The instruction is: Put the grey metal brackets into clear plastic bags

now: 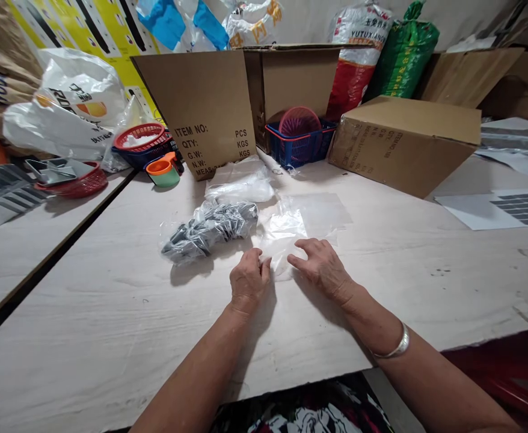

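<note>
A flat clear plastic bag point(291, 225) lies on the pale wood-grain table point(110, 300), just beyond my hands. My left hand point(249, 279) is curled, its fingers closed on the bag's near edge. My right hand point(322, 267) rests to the right with fingers spread, their tips on the plastic. Left of the hands lies a clear bag packed with dark grey pieces point(208, 230), which the wrapping partly blurs. Another folded clear plastic sheet point(240, 187) lies behind them. A silver bangle point(392, 343) circles my right wrist.
Cardboard boxes point(403, 144) stand along the back, around a blue basket point(297, 147) holding a pink round mesh item. At back left are a red basket point(140, 137), orange and green cups point(163, 171), and a white plastic bag point(68, 105). Printed sheets point(498, 209) lie at right.
</note>
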The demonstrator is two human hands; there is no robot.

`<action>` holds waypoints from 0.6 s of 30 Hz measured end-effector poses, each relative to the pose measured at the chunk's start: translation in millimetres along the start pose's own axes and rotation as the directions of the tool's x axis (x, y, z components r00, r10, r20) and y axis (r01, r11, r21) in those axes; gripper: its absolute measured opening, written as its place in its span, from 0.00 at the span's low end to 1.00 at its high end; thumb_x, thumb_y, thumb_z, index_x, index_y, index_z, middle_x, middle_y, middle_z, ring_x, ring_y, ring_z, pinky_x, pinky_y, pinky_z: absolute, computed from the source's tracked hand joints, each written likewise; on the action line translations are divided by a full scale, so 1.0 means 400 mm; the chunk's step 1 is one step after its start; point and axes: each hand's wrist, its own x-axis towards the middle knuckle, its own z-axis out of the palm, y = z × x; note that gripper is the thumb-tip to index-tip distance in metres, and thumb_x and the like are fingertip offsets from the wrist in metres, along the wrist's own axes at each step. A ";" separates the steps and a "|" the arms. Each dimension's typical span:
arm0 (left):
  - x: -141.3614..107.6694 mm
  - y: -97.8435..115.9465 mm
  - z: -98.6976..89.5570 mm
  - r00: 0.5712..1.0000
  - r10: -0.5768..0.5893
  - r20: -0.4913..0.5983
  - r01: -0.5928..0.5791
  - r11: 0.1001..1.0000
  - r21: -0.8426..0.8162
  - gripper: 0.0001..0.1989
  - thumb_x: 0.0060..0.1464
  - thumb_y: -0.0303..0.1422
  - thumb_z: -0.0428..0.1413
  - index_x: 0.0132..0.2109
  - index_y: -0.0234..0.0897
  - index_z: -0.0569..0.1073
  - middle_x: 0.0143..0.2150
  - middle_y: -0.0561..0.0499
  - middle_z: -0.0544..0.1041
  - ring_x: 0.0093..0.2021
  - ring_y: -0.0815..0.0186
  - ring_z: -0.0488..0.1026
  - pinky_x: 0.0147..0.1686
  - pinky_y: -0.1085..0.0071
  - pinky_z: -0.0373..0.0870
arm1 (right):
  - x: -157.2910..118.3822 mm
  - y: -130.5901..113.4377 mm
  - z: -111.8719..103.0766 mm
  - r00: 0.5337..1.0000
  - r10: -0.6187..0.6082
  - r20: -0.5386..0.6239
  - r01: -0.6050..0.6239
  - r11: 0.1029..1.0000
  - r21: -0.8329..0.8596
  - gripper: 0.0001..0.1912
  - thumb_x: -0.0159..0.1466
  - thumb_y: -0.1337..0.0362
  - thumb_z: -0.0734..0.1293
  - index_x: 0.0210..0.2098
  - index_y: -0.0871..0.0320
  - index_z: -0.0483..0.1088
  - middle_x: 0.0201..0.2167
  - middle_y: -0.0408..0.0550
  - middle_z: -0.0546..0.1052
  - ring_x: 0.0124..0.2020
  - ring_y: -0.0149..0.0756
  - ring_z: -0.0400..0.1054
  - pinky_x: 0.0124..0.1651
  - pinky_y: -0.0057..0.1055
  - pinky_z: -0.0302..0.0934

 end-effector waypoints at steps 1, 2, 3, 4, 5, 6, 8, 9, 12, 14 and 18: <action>0.000 0.000 -0.001 1.000 -0.005 0.004 0.005 1.000 0.001 0.10 0.52 0.34 0.50 0.40 0.34 0.69 0.29 0.48 0.73 0.30 0.63 0.70 0.32 0.69 0.64 | 0.000 0.000 0.000 1.000 0.006 0.011 -0.005 1.000 -0.001 0.11 0.60 0.72 0.60 0.38 0.54 0.70 0.44 0.54 0.68 0.41 0.40 0.58 0.37 0.34 0.47; -0.001 0.000 -0.002 1.000 -0.011 0.009 0.011 1.000 0.001 0.11 0.52 0.34 0.50 0.40 0.34 0.69 0.29 0.48 0.73 0.30 0.63 0.70 0.32 0.69 0.64 | 0.000 0.001 0.000 1.000 0.009 0.021 -0.009 1.000 -0.002 0.11 0.60 0.71 0.60 0.39 0.53 0.70 0.44 0.54 0.68 0.41 0.40 0.58 0.37 0.34 0.47; -0.001 0.000 -0.003 1.000 -0.016 0.017 0.016 1.000 0.001 0.11 0.51 0.34 0.50 0.40 0.34 0.69 0.29 0.48 0.73 0.30 0.63 0.70 0.31 0.69 0.64 | 0.000 0.001 0.001 0.999 0.012 0.030 -0.012 1.000 -0.003 0.12 0.60 0.71 0.60 0.39 0.53 0.70 0.44 0.54 0.69 0.41 0.40 0.58 0.37 0.34 0.47; -0.002 0.001 -0.003 0.999 -0.021 0.024 0.021 1.000 0.002 0.11 0.51 0.34 0.50 0.41 0.34 0.69 0.29 0.49 0.73 0.30 0.63 0.70 0.31 0.69 0.64 | 0.000 0.001 0.002 0.999 0.013 0.037 -0.013 1.000 -0.003 0.12 0.60 0.71 0.60 0.39 0.53 0.70 0.44 0.54 0.69 0.40 0.40 0.58 0.37 0.34 0.47; -0.002 0.001 -0.004 0.999 -0.025 0.030 0.025 1.000 0.003 0.11 0.51 0.34 0.50 0.41 0.33 0.69 0.28 0.49 0.73 0.30 0.63 0.70 0.31 0.69 0.64 | -0.001 0.002 0.002 0.999 0.014 0.042 -0.014 1.000 -0.003 0.12 0.60 0.71 0.60 0.39 0.53 0.70 0.43 0.54 0.69 0.40 0.40 0.58 0.37 0.34 0.46; -0.003 0.001 -0.004 0.999 -0.026 0.033 0.026 1.000 0.004 0.11 0.51 0.34 0.50 0.41 0.33 0.69 0.28 0.48 0.72 0.30 0.62 0.70 0.31 0.69 0.64 | -0.001 0.002 0.003 0.999 0.012 0.042 -0.012 1.000 -0.004 0.12 0.60 0.71 0.60 0.39 0.52 0.70 0.43 0.54 0.69 0.39 0.39 0.58 0.37 0.34 0.46; -0.003 0.002 -0.003 0.999 -0.024 0.033 0.024 1.000 0.003 0.11 0.50 0.33 0.50 0.41 0.34 0.68 0.29 0.49 0.73 0.30 0.62 0.70 0.31 0.69 0.64 | -0.003 0.001 0.004 0.999 0.006 0.040 -0.006 1.000 -0.010 0.13 0.60 0.71 0.59 0.41 0.52 0.70 0.41 0.53 0.70 0.38 0.38 0.58 0.36 0.34 0.46; -0.003 0.002 -0.003 0.999 -0.022 0.027 0.022 1.000 0.001 0.11 0.50 0.33 0.50 0.41 0.34 0.68 0.29 0.49 0.73 0.30 0.62 0.70 0.31 0.69 0.64 | -0.003 0.001 0.003 0.999 0.005 0.040 -0.004 1.000 -0.016 0.13 0.61 0.72 0.59 0.41 0.53 0.70 0.40 0.53 0.70 0.37 0.38 0.58 0.36 0.33 0.45; -0.003 0.002 -0.002 1.000 -0.012 0.002 0.012 1.000 -0.005 0.10 0.51 0.33 0.50 0.41 0.35 0.68 0.30 0.49 0.73 0.31 0.63 0.71 0.32 0.69 0.64 | -0.002 -0.001 -0.001 0.998 0.008 0.056 -0.006 0.999 -0.035 0.14 0.61 0.74 0.57 0.39 0.55 0.70 0.36 0.52 0.70 0.36 0.36 0.58 0.35 0.33 0.44; -0.003 0.002 -0.001 1.000 -0.008 -0.016 0.008 1.000 -0.008 0.10 0.52 0.32 0.49 0.40 0.35 0.68 0.29 0.49 0.73 0.31 0.63 0.71 0.32 0.69 0.64 | 0.000 -0.002 -0.005 0.998 0.012 0.069 -0.009 0.999 -0.041 0.14 0.61 0.75 0.56 0.35 0.56 0.71 0.35 0.52 0.70 0.34 0.35 0.58 0.34 0.32 0.43; -0.001 0.002 0.000 0.999 -0.005 -0.045 0.004 1.000 -0.013 0.08 0.54 0.33 0.47 0.38 0.36 0.69 0.29 0.49 0.73 0.31 0.63 0.71 0.32 0.70 0.63 | 0.004 -0.002 -0.011 0.998 0.004 0.065 -0.001 0.999 -0.049 0.13 0.62 0.74 0.56 0.32 0.57 0.70 0.34 0.50 0.70 0.32 0.33 0.57 0.34 0.33 0.42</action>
